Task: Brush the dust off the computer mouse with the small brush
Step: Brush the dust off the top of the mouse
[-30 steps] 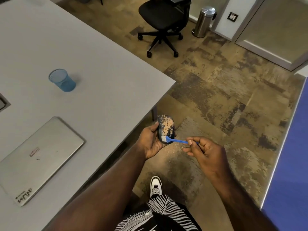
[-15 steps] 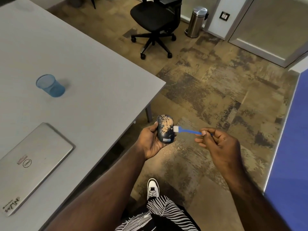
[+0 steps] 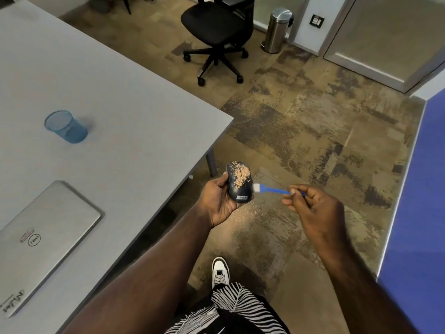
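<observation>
The computer mouse point(image 3: 239, 182) is held off the table's corner over the carpet, cupped in the left hand point(image 3: 218, 201) with the thumb on its left flank, as it was half a second ago; a second ago the small brush point(image 3: 272, 189) lay across the mouse's near end, and it has since swung out to the right side, where its white bristles now sit just against the mouse's right edge. The mouse's long axis runs away from the person, logo end nearest, and tan dust covers its far half. The brush lies roughly crosswise to it, its blue handle reaching right into the right hand point(image 3: 315, 208), which pinches the handle's end between thumb and curled fingers. On the grey table point(image 3: 134, 112) to the left stands an upright blue mesh cup point(image 3: 65, 127); nothing shows inside it. A closed laptop point(image 3: 36, 235) lies nearer the person.
</observation>
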Available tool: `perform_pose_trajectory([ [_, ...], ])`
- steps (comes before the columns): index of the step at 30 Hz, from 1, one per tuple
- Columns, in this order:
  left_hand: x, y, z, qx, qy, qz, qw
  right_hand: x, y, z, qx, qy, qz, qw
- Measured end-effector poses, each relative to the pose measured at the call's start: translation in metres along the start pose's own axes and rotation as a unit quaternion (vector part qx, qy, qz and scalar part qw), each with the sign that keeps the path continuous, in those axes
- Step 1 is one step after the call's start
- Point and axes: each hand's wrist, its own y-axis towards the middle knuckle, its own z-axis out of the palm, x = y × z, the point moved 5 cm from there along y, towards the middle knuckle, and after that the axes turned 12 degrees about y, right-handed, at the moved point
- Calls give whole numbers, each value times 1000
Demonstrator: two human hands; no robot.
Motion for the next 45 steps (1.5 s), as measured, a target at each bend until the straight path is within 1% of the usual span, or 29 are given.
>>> perform_pose_trajectory([
  [2,0,-3,3,-1,9,-1,1000,2,1,-5,-15,16,-7,1000],
  [4,1,-4,5,-6,8,3,1000,3,-2,-1,10,26,-5,1000],
  [6,3,-5,7,-5,9,4,1000,2,-5,5,34,-7,-8,999],
  [8,3,-5,8,-5,11,5,1000,1,-3,3,12,-21,-9,1000],
  [10,3,-5,7,-8,11,6,1000,3,1,-1,-14,-3,-15,1000],
  [11,3,-5,6,-11,10,6,1000,5,1,-1,-15,6,-19,1000],
  [14,3,-5,5,-17,18,7,1000,11,-3,11,39,31,-34,998],
  [16,4,-6,7,-14,27,9,999,12,-5,19,62,18,-41,997],
  [17,4,-6,8,-12,28,9,999,11,-4,20,55,7,-41,998],
  [21,6,-8,10,-2,20,2,1000,4,7,9,-21,-20,-33,999],
  [24,7,-8,10,1,17,-1,1000,2,15,-3,-52,-25,-23,998],
  [27,8,-8,9,7,19,-3,1000,3,14,-9,-49,2,-25,998],
  [29,8,-7,10,8,20,-2,1000,3,9,-5,-19,36,-28,999],
  [31,9,-6,11,9,25,-2,1000,2,5,0,0,37,-22,999],
  [32,9,-5,12,10,28,-2,1000,1,5,0,-6,27,-17,999],
  [34,9,-6,13,13,30,-2,999,-3,10,-9,-44,3,-10,999],
  [36,9,-7,12,15,31,-4,999,-3,15,-18,-72,10,-11,997],
  [37,9,-6,12,16,31,-5,999,-2,16,-20,-68,30,-14,997],
  [39,8,-6,13,16,28,-6,999,1,13,-14,-34,51,-24,998],
  [41,8,-6,14,17,27,-6,999,0,10,-9,-10,22,-27,999],
  [43,7,-7,14,16,26,-7,999,-3,15,-16,-39,-30,-24,998],
  [44,7,-8,14,17,26,-8,999,-3,18,-22,-59,-30,-20,998],
  [45,6,-8,14,17,25,-9,1000,-3,21,-26,-66,-7,-18,998],
])
